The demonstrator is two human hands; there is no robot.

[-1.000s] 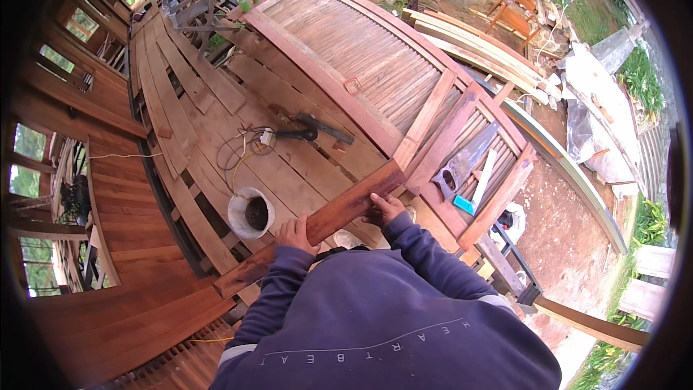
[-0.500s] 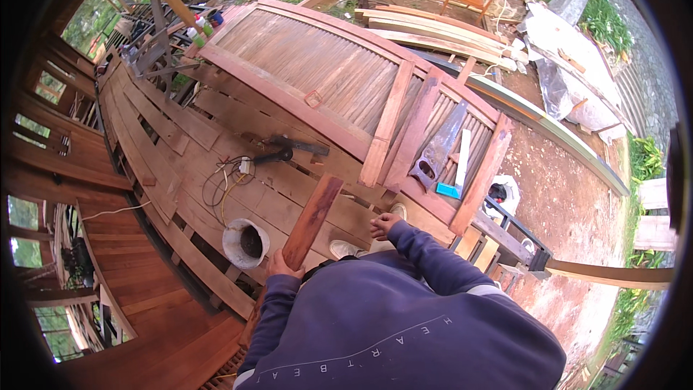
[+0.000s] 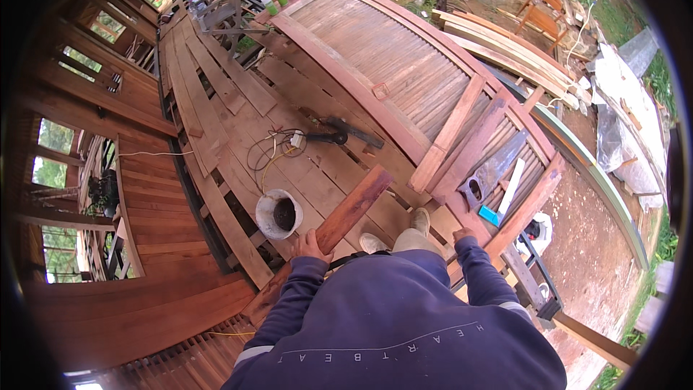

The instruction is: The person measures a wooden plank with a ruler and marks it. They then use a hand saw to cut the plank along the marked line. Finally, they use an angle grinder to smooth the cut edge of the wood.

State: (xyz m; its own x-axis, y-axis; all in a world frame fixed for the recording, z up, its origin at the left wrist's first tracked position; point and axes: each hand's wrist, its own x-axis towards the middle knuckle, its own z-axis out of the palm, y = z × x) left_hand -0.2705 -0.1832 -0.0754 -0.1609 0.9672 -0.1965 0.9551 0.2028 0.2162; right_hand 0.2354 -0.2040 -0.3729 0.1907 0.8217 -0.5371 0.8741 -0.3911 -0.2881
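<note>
Our left hand (image 3: 310, 245) grips the plank (image 3: 339, 227) beside the bucket (image 3: 278, 214); right hand (image 3: 462, 235), fingers unclear, hangs free. We'd best steady the far end.

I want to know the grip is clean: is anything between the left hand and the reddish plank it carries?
Nothing visible. The left hand grips the reddish plank directly, fingers wrapped over its edge, above the deck boards. The white bucket stands to the left of the plank, apart from the hand. The right hand is off the plank.
</note>
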